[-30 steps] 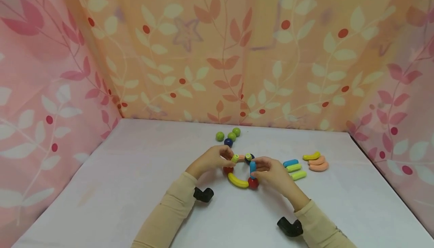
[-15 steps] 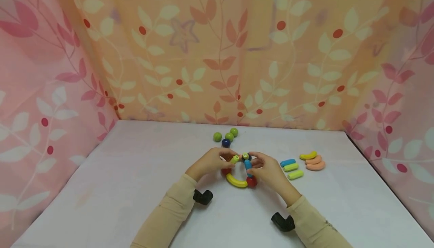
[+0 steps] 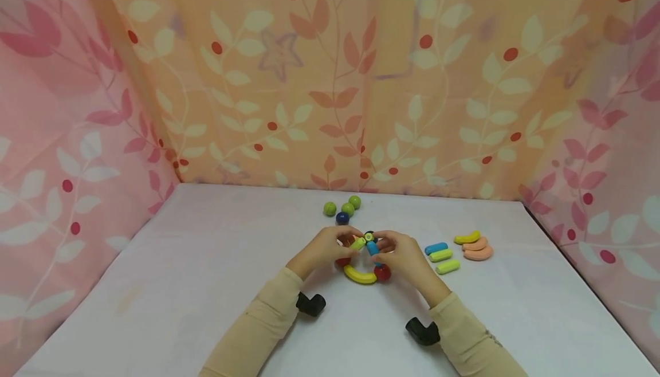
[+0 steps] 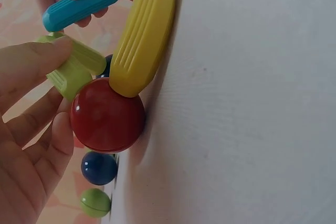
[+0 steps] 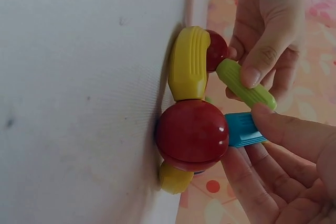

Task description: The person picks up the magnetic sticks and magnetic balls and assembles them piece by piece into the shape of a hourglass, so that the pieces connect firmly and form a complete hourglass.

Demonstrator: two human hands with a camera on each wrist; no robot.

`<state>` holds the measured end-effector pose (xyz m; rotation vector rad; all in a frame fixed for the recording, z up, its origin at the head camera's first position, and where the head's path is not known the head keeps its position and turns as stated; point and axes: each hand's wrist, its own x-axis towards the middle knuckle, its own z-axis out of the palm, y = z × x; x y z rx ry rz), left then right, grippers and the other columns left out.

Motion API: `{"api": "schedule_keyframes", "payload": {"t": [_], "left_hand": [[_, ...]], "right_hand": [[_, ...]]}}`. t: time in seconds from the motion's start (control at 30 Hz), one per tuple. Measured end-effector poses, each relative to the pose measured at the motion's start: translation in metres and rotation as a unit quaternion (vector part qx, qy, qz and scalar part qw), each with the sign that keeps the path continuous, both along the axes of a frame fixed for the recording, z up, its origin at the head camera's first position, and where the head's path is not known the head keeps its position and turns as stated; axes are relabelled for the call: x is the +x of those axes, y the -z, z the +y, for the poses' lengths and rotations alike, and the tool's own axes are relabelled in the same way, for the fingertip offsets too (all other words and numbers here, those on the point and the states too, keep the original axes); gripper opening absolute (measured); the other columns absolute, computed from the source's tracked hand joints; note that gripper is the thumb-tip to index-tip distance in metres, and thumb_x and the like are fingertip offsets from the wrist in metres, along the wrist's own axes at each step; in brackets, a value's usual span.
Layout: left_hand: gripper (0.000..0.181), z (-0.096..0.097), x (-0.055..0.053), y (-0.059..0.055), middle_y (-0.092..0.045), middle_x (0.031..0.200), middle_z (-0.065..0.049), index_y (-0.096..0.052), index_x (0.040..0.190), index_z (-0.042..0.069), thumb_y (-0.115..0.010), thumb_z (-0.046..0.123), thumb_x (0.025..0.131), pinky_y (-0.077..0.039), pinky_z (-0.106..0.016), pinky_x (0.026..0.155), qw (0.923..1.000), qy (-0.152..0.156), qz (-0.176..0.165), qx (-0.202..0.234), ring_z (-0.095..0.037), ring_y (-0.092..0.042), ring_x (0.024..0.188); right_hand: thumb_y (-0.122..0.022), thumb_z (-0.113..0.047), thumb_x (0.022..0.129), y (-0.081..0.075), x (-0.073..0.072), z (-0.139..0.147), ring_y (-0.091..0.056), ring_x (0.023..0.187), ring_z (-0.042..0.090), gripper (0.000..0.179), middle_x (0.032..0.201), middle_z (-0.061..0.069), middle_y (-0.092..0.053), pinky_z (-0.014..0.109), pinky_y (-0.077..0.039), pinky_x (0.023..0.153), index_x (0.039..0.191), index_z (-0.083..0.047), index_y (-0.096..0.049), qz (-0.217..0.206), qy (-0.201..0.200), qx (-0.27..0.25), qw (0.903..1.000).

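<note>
A ring of curved pieces and balls lies on the white table (image 3: 206,285). A yellow curved piece (image 4: 144,32) joins two red balls, the left one (image 4: 107,114) and the right one (image 5: 191,132). My left hand (image 3: 326,246) pinches a light green stick (image 5: 244,86) rising from the left red ball. In my right hand (image 3: 404,254), thumb and fingers pinch a blue stick (image 4: 81,3) standing on the right red ball. Both sticks lean inward, their tops close together. Another light green stick (image 4: 89,56) rises from a dark blue ball at the ring's back, partly hidden.
Beyond the ring lie several green balls (image 3: 330,209) and a dark blue ball (image 3: 342,218). To the right are a loose blue stick (image 3: 436,248), green sticks (image 3: 447,267), a yellow curved piece (image 3: 467,238) and orange ones (image 3: 478,252). Black elbow-shaped pieces (image 3: 423,332) sit by the wrists.
My right hand has moved left, tilting the blue stick from nearly upright to leaning inward. Its top now comes near the two green sticks' tops. The left hand keeps its pinch.
</note>
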<state>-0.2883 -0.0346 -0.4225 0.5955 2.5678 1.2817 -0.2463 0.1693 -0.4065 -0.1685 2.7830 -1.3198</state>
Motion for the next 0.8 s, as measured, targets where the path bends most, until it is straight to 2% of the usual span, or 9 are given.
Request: {"api": "schedule_keyframes", "payload": {"t": [0.3, 0.8], "left_hand": [[0.031, 0.0001, -0.0014, 0.0025, -0.065, 0.099, 0.000, -0.068, 0.117, 0.019, -0.076, 0.017, 0.087, -0.052, -0.025, 0.071, 1.0000, -0.002, -0.004, 0.004, -0.016, -0.057, 0.093], [0.034, 0.0009, -0.0031, 0.0053, -0.064, 0.096, 0.000, -0.066, 0.119, 0.019, -0.077, 0.017, 0.087, -0.050, -0.024, 0.074, 0.9999, 0.001, 0.007, 0.008, -0.015, -0.056, 0.092]], "right_hand": [[-0.078, -0.008, 0.084, 0.0020, -0.0025, 0.0005, -0.067, 0.100, 0.023, 0.049, 0.104, 0.007, -0.073, 0.033, -0.061, 0.078, 0.131, -0.005, -0.063, 0.001, -0.004, 0.002, 1.0000], [-0.079, -0.010, 0.084, 0.0055, -0.0063, 0.0042, -0.068, 0.102, 0.024, 0.047, 0.103, 0.008, -0.075, 0.032, -0.060, 0.078, 0.129, -0.005, -0.065, 0.016, -0.013, -0.003, 0.9998]]}}
